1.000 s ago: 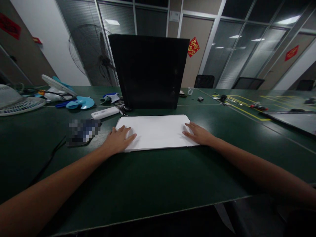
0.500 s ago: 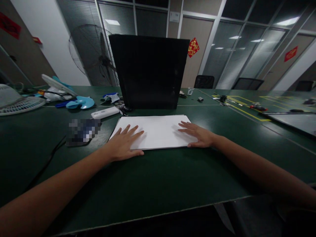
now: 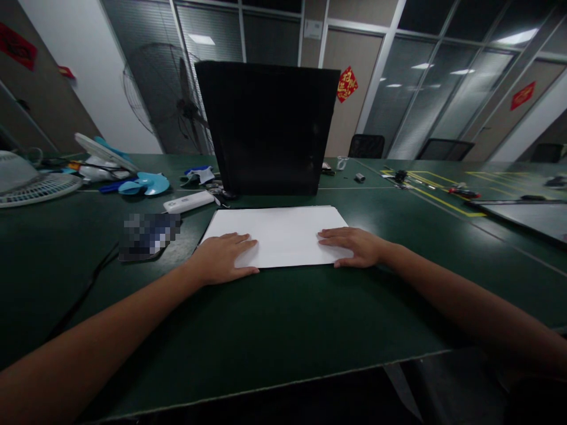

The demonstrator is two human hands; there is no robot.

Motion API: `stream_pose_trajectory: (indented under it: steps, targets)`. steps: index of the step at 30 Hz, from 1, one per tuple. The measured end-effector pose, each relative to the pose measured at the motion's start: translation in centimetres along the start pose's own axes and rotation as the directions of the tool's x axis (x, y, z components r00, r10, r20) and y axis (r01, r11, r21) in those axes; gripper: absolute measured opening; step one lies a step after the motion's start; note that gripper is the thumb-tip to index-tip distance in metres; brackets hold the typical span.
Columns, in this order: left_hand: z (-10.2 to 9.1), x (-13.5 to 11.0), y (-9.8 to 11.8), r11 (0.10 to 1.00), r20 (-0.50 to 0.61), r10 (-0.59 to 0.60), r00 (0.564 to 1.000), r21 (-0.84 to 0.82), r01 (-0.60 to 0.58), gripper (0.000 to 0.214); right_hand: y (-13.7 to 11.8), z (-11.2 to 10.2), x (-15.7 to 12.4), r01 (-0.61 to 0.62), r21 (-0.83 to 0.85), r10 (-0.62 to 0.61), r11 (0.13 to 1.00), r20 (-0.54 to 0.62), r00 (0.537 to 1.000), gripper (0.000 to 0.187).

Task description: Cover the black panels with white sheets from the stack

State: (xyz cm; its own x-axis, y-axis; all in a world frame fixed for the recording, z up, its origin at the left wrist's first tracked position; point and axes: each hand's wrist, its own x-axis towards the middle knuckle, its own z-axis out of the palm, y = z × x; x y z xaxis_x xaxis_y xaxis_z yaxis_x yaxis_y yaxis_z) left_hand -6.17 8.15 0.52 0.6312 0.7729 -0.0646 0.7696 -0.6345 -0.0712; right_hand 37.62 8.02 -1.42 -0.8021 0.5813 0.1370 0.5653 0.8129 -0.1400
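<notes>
A white sheet of paper (image 3: 279, 233) lies flat on the dark green table (image 3: 274, 330), in front of an upright black board (image 3: 270, 127). My left hand (image 3: 224, 260) rests on the sheet's near left corner, fingers stretched out flat and thumb along the near edge. My right hand (image 3: 354, 245) lies on the near right corner, fingers extended leftward over the paper. Both hands press the sheet and hold nothing.
A white remote-like bar (image 3: 188, 202) and a blurred dark object (image 3: 148, 236) sit left of the paper. Blue fan blades (image 3: 144, 184) and a white fan grille (image 3: 31, 186) lie at far left. A standing fan (image 3: 163, 94) is behind. Small tools (image 3: 463, 192) and a flat panel (image 3: 527, 215) lie right.
Both hands slid toward the near edge of the paper. My left hand's spread fingers came together, and my right hand's fingers turned more to the left.
</notes>
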Motion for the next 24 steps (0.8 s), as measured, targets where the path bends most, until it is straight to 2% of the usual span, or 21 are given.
stream_pose_trajectory:
  steps: [4,10,13,18,24]
  targets:
    - [0.1,0.0,0.0,1.0,-0.013,0.003,1.0,-0.006,-0.003,0.091,-0.2,0.0,0.0,0.006,-0.012,-0.006,1.0,-0.009,1.0,0.074]
    - [0.2,0.0,-0.2,1.0,-0.024,0.007,1.0,0.001,-0.007,0.091,-0.7,-0.1,0.3,0.01,-0.069,-0.013,0.998,-0.044,0.999,0.085]
    - [0.3,0.0,-0.2,1.0,-0.03,0.006,1.0,-0.009,-0.006,0.091,-1.0,-0.3,0.4,0.017,-0.143,-0.025,0.99,-0.056,0.998,0.078]
    - [0.4,0.0,-0.2,1.0,-0.044,0.011,0.999,-0.026,-0.013,0.09,-2.0,-0.9,0.5,0.144,-0.296,-0.186,0.944,-0.119,0.975,0.058]
    - [0.3,-0.1,-0.2,0.999,-0.049,0.013,0.999,-0.039,-0.015,0.09,-3.9,-1.6,0.8,0.323,-0.443,-0.425,0.836,-0.15,0.893,0.031]
